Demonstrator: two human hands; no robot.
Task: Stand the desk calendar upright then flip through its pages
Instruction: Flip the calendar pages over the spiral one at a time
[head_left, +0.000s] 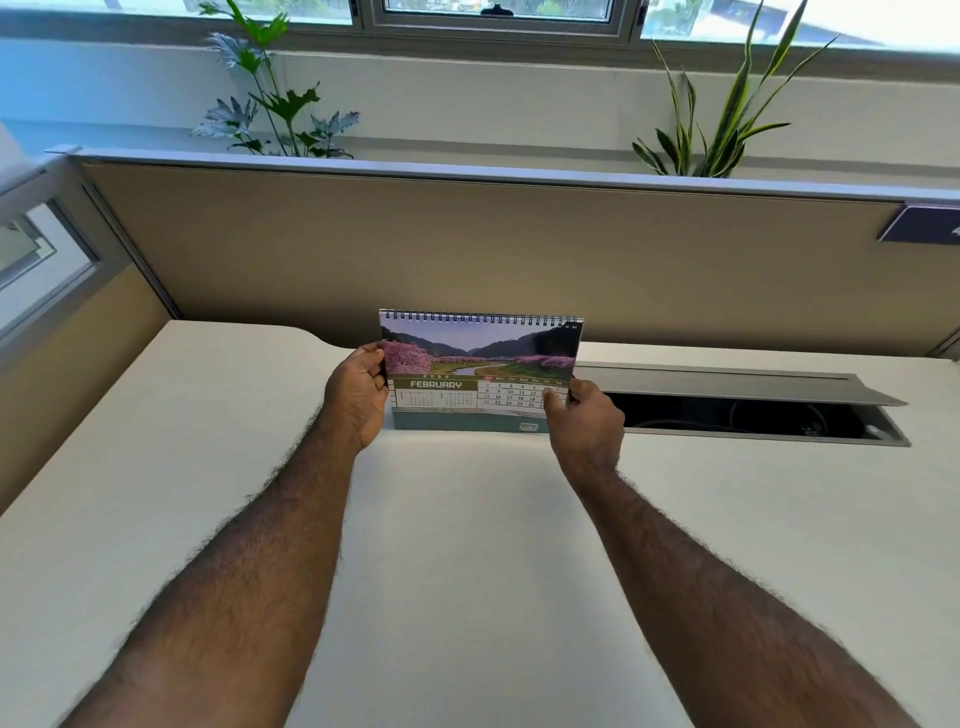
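The desk calendar stands upright on the white desk, spiral binding on top. Its front page reads FEBRUARY under a photo of pink trees and a river. My left hand grips the calendar's left edge, thumb on the front. My right hand pinches the lower right corner of the front page, thumb over the date grid. The calendar's back and stand are hidden.
A tan partition rises right behind the calendar. An open cable tray with a raised grey lid lies in the desk to the right. Two plants stand behind the partition under a window.
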